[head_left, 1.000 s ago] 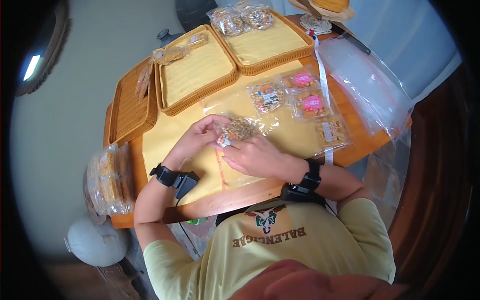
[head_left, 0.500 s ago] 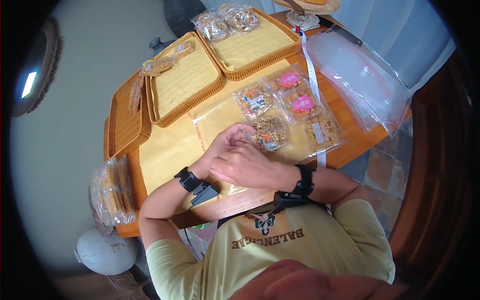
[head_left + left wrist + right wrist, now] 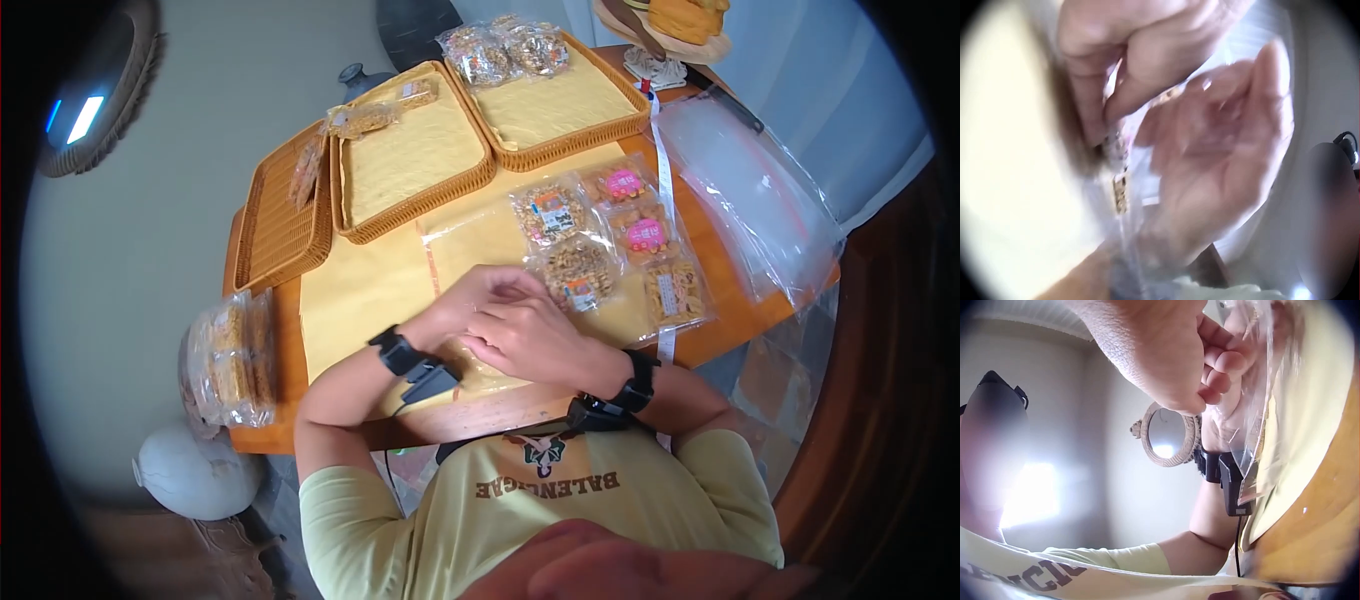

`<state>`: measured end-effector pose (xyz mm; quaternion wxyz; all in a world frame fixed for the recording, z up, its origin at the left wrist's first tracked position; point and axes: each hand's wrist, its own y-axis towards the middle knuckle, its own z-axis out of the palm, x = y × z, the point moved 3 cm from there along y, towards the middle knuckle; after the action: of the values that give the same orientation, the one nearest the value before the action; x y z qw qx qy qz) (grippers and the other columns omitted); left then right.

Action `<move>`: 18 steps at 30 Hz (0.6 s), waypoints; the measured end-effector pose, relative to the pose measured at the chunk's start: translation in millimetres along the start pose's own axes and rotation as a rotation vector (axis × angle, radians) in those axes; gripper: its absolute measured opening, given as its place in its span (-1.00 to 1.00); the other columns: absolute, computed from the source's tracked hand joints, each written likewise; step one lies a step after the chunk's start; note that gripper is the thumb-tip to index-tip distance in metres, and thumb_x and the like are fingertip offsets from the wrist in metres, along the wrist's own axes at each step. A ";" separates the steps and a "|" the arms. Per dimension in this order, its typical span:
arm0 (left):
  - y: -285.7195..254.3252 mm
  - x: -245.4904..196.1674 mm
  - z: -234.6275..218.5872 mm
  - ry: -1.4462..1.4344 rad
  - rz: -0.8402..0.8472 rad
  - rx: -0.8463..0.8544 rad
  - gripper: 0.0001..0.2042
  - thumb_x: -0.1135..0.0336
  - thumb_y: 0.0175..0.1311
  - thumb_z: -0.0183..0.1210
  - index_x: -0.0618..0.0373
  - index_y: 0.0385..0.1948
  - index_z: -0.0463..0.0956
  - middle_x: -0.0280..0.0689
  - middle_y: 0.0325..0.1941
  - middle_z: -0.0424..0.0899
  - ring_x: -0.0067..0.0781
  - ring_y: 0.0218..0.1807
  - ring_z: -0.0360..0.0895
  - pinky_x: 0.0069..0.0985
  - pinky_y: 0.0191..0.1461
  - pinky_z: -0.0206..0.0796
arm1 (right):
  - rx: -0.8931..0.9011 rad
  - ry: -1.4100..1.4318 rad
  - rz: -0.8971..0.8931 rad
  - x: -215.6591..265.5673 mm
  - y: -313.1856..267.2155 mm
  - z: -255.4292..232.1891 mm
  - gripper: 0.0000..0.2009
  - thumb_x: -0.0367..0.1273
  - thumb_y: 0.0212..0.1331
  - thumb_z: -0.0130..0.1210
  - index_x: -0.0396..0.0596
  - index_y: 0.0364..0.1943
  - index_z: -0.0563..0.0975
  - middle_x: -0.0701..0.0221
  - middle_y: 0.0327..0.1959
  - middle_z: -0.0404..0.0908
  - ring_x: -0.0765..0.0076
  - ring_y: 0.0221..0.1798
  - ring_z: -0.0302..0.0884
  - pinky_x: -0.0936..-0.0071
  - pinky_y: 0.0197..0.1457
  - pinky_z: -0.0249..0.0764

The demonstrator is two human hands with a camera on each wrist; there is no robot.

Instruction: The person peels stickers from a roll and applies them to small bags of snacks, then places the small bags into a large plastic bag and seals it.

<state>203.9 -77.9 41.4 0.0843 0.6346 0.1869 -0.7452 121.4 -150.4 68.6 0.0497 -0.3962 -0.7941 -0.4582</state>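
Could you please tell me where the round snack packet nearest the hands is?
In the head view, the round snack packet lies right of centre, just beyond the right hand, with another round packet on its far side.

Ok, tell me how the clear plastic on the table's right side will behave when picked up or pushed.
The clear plastic looks thin and wrinkled along its edge, so it will probably sag when lifted. Its glare suggests a slick surface. Lying flat, it seems unlikely to roll, though it may slide or buckle.
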 end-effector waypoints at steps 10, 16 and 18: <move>-54.0 -94.1 -76.6 0.634 -0.160 -0.108 -0.83 0.61 0.12 -0.01 0.24 -0.28 0.50 -0.34 -0.37 0.57 -0.61 -0.33 0.51 -0.66 -0.21 0.39 | 0.169 -0.096 0.138 6.6 -3.6 -4.4 -0.83 -0.31 0.03 0.03 -0.07 -0.58 0.38 0.37 -0.69 0.39 0.24 -0.69 0.43 0.35 -0.66 0.33; 42.6 -108.1 -191.2 1.502 0.122 -0.402 -0.62 0.44 -0.02 0.13 0.04 -0.06 0.39 -0.13 -0.12 0.49 -0.20 -0.12 0.47 -0.38 -0.08 0.31 | 0.219 -0.110 0.158 3.2 -8.0 1.2 -0.71 -0.20 0.06 0.01 -0.12 -0.61 0.34 0.30 -0.82 0.38 0.16 -0.79 0.37 0.31 -0.72 0.29; 73.1 -105.1 -230.3 1.634 0.159 -0.389 -0.52 0.40 -0.05 0.15 0.03 0.02 0.32 -0.11 0.00 0.42 -0.13 0.04 0.37 -0.35 0.07 0.22 | 0.235 -0.126 0.181 4.4 -8.5 -2.5 -0.71 -0.20 0.06 0.01 -0.11 -0.62 0.34 0.30 -0.81 0.39 0.16 -0.78 0.38 0.31 -0.71 0.29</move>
<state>459.9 -67.8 102.9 0.0828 0.9596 0.2690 0.0018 111.9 -152.1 66.1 0.0867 -0.4858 -0.8047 -0.3299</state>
